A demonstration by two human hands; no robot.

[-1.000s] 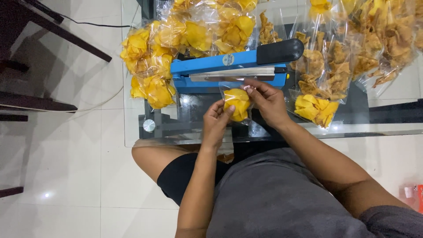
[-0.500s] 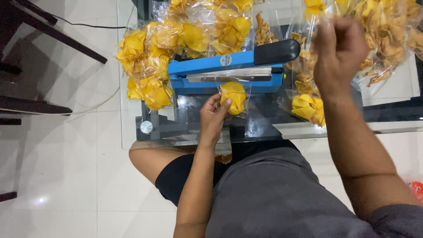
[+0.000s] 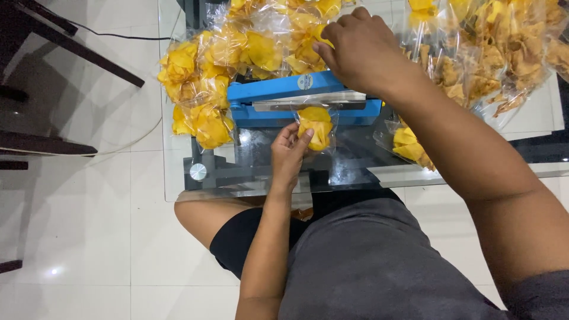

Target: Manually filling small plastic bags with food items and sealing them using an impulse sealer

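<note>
My left hand [image 3: 288, 153] holds a small clear bag of yellow chips [image 3: 316, 126], its top edge tucked under the bar of a blue heat sealer [image 3: 278, 98] on the glass table [image 3: 178, 178]. My right hand [image 3: 358, 50] rests palm down on the sealer's blue arm near its right end, fingers curled over it.
A heap of sealed yellow chip bags [image 3: 207, 77] lies left of and behind the sealer. Bags of browner chips [image 3: 498, 53] are piled at the right, with one yellow bag [image 3: 409, 142] by my right forearm. A dark chair [image 3: 35, 89] and a cable [image 3: 106, 35] are on the white tiled floor at the left.
My right hand left the small bag, rose up, then came down onto the sealer's arm. My left hand kept holding the bag at the sealer.
</note>
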